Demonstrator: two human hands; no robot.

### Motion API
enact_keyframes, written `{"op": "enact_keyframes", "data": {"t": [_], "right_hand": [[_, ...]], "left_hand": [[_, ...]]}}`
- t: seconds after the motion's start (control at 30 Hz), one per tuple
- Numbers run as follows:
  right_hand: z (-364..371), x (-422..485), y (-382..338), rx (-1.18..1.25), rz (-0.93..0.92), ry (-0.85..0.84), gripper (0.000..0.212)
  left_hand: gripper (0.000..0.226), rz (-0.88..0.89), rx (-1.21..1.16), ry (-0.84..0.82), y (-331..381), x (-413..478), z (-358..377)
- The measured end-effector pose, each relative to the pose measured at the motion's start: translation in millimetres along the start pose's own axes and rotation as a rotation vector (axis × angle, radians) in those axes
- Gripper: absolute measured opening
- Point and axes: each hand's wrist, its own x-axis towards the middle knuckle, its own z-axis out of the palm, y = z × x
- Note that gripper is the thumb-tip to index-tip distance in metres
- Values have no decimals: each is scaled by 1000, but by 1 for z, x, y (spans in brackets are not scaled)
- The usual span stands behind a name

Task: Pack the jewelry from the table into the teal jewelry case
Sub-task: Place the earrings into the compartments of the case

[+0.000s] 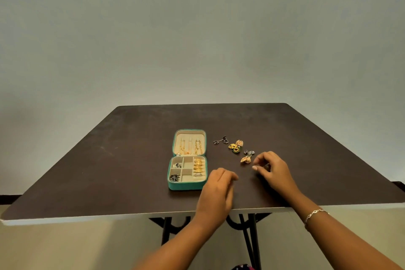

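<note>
So the teal jewelry case (186, 186) lies flat open on the dark worktop (131, 160). The lid half is on the far side with gold chains (190, 146) hung in it. The base half is nearer the person, with gold rings (199, 166) lined up in the rolls on its right and some silver and dark bits in the left compartments.

The loose stuff sits to the right of the case: a dark earring pair (220, 140), a gold-and-green flower cluster (234, 148), a gold heart-shaped piece (240, 143), a small silver piece (249, 152) and a gold dome earring (245, 159).

The right hand (271, 170) is just beside the dome earring, fingers curled in like a pinch. Honestly though, the grip can't be read, so no telling if there's anything in it. The left hand (219, 184) hovers by the case's near right corner with its back to the camera. Same deal there, can't tell.

Handling-wise this all looks tiny, light, hard and a bit slippery, with hooks and dangly parts that probably snag or bend. Best bet is a fingertip pinch on the solid body of each piece, like the dome, not on the wire. Then it's a low drop into a compartment so nothing bounces out.
</note>
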Motion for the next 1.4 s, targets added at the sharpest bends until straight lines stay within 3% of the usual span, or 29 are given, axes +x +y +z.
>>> {"op": "enact_keyframes", "data": {"t": [0.23, 0.67, 1.03, 1.4], "right_hand": [[1, 15, 15, 97, 225, 27, 13], [15, 49, 27, 12, 278, 43, 19], [23, 67, 32, 4, 291, 51, 11], [22, 65, 34, 69, 241, 6, 22]], "left_hand": [[18, -197, 7, -56, -2, 28, 29], [22, -394, 39, -61, -18, 70, 55], [19, -471, 12, 25, -28, 84, 62], [30, -384, 18, -122, -23, 82, 59]]}}
